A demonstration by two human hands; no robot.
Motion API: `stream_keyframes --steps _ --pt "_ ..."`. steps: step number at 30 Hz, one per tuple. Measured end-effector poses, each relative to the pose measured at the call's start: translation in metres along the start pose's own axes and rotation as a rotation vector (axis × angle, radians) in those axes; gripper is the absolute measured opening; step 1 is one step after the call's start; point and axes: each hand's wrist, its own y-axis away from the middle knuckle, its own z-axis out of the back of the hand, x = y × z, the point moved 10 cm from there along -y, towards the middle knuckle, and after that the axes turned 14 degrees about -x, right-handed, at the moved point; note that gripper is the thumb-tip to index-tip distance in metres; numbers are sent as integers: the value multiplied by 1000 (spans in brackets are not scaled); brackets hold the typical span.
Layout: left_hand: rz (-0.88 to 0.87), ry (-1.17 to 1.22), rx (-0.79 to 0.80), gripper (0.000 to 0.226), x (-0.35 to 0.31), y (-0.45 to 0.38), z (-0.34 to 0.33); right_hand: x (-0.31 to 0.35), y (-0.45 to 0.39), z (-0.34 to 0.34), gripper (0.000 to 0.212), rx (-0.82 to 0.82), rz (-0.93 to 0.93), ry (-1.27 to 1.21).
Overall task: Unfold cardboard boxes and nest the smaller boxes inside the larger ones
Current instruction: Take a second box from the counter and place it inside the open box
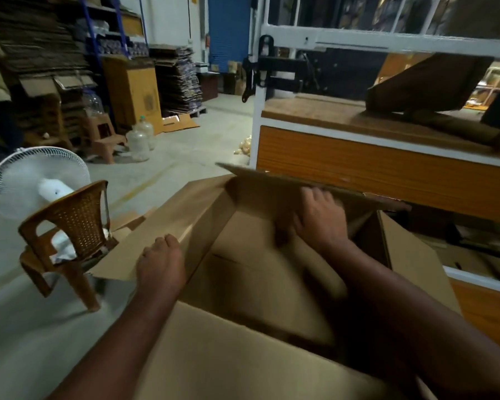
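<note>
While both hands grip its flaps, the box [257,255] (long axis left-right) opens upward.

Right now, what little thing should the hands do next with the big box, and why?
Probably push the far flap outward. The right hand grips it where it leans over the opening of the box, while the left hand holds the side flap back.
</note>
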Motion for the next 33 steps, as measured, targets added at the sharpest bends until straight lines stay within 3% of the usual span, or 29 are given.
stream_keyframes --steps 3,7,13,18,26,33 --pt "9 -49 8 45 -6 -9 1 -31 -41 -5 88 -54 -80 26" --pt "44 -5 46 27 -9 -19 5 -79 -55 -72 111 255 -271 3" --pt "52 65 40 30 -2 -16 16 -89 -41 -98 119 329 -243 53" --pt "47 52 34 37 8 3 26 -79 -39 -91 96 233 -241 55" --pt "54 80 21 39 25 27 41 -80 -19 -87 124 403 -184 181" --pt "51 81 21 37 35 49 50 -76 1 -80 128 438 -163 190"
